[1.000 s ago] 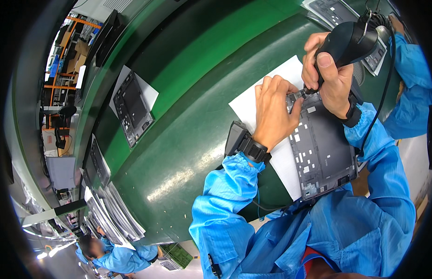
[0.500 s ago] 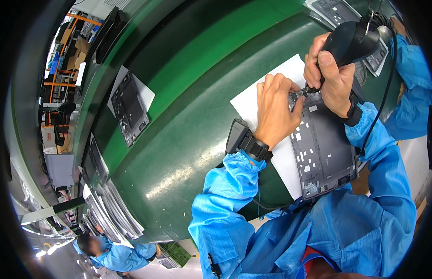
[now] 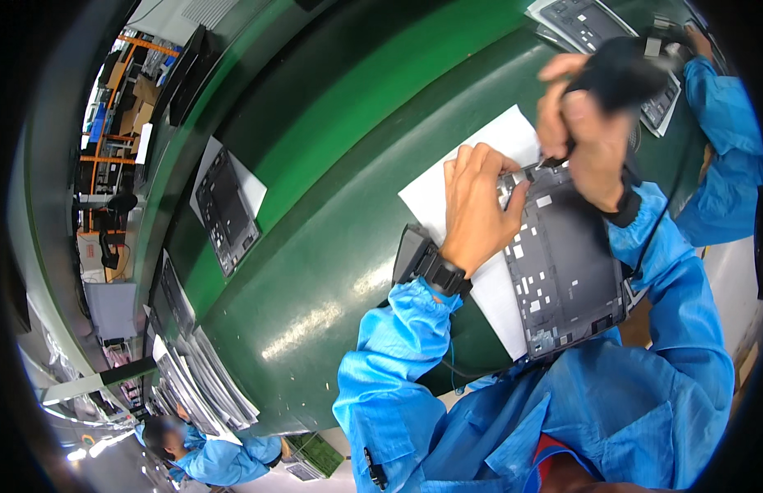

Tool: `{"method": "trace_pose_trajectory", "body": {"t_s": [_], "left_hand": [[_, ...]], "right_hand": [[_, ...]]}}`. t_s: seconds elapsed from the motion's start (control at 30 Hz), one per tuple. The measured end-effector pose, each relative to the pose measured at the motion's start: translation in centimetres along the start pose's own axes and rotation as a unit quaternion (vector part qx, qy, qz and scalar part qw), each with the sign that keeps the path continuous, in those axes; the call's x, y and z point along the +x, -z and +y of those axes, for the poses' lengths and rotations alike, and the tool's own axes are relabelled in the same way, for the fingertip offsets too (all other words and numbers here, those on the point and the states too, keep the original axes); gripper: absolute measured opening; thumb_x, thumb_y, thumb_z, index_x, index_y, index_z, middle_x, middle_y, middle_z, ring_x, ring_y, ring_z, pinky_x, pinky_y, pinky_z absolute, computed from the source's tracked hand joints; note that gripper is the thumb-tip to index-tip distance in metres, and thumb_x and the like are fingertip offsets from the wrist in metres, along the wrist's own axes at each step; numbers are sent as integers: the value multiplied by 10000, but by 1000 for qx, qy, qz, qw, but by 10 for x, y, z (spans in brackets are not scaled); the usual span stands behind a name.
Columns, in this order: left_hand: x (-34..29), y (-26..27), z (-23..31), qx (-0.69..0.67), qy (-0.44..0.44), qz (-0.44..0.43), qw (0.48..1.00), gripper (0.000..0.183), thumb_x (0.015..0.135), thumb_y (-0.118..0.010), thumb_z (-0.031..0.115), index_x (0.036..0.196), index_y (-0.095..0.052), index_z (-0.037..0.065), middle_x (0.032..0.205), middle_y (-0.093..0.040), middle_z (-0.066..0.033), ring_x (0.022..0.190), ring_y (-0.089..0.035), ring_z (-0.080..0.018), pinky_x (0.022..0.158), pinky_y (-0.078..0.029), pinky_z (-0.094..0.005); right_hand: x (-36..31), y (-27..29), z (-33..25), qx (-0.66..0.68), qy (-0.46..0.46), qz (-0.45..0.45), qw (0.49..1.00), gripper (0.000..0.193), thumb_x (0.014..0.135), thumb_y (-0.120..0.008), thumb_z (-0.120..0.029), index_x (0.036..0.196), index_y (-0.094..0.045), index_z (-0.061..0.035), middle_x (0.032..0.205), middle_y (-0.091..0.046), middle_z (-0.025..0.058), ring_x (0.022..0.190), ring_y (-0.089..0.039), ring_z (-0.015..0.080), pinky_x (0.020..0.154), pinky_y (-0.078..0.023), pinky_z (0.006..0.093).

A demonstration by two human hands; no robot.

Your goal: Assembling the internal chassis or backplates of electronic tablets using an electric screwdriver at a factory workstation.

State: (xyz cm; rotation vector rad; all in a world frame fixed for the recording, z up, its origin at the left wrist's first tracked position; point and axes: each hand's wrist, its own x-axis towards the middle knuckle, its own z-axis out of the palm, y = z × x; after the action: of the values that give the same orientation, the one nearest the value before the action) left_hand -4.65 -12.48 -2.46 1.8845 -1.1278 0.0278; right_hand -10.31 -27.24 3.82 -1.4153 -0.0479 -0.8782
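A thin black panel [image 3: 566, 271] dotted with small white patches lies on white paper [image 3: 428, 182] in front of me. My left hand [image 3: 478, 201] rests at its far left corner, thumb and fingers closed around a small silvery metal piece [image 3: 505, 187]. My right hand [image 3: 591, 148], blurred by motion, grips a black electric screwdriver [image 3: 615, 78] with its tip pointing down at the panel's far edge, beside my left fingertips. Whether the tip touches a screw is too small to tell.
Under the paper is a green table [image 3: 332, 279]. Another black panel [image 3: 227, 209] lies on paper at the left, near a stack of sheets [image 3: 205, 382]. More panels [image 3: 580, 25] lie at the far right, close to a co-worker's blue sleeve [image 3: 722, 119]. A second person [image 3: 217, 456] is at lower left.
My left hand has shifted slightly left with the panel's corner. The screwdriver in my right hand has tilted and blurs with motion. The view has turned a little.
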Motion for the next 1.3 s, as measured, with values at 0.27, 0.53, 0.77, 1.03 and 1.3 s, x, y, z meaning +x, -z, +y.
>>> {"method": "trace_pose_trajectory", "body": {"t_s": [0.27,0.53,0.77,1.03,1.3], "left_hand": [[3,4,8,38,7,-17,999,220,753,-802,50,930,-671,51,909,-603,-97,906,-556,-289,864,-396,-398],[8,4,14,43,17,-36,998,221,763,-799,45,949,-679,44,938,-619,-101,921,-560,-283,860,-409,-390],[9,5,13,51,18,-35,998,221,771,-804,58,957,-684,44,936,-618,-101,921,-557,-279,857,-408,-388],[8,6,12,43,13,-31,999,225,765,-804,53,955,-684,46,931,-618,-96,915,-558,-277,857,-401,-388],[3,6,13,34,19,-21,999,214,762,-796,48,940,-675,49,926,-611,-92,914,-554,-274,872,-392,-388]], "right_hand": [[39,153,-15,-44,105,152,982,257,1076,-575,-275,1023,-571,-24,688,-522,17,534,-473,85,509,-417,256],[42,164,-5,-92,121,136,979,262,1095,-530,-275,1124,-548,-15,693,-511,37,526,-450,96,499,-399,260],[45,166,-1,-94,124,122,980,249,1098,-524,-258,1116,-555,-12,688,-511,37,527,-448,94,492,-392,256],[45,164,-1,-63,122,134,981,236,1057,-621,-268,1066,-627,-32,669,-555,18,510,-507,81,485,-421,243],[44,149,-23,-107,110,142,978,309,1100,-501,-313,1159,-536,-11,708,-482,21,552,-445,91,532,-410,266]]}}
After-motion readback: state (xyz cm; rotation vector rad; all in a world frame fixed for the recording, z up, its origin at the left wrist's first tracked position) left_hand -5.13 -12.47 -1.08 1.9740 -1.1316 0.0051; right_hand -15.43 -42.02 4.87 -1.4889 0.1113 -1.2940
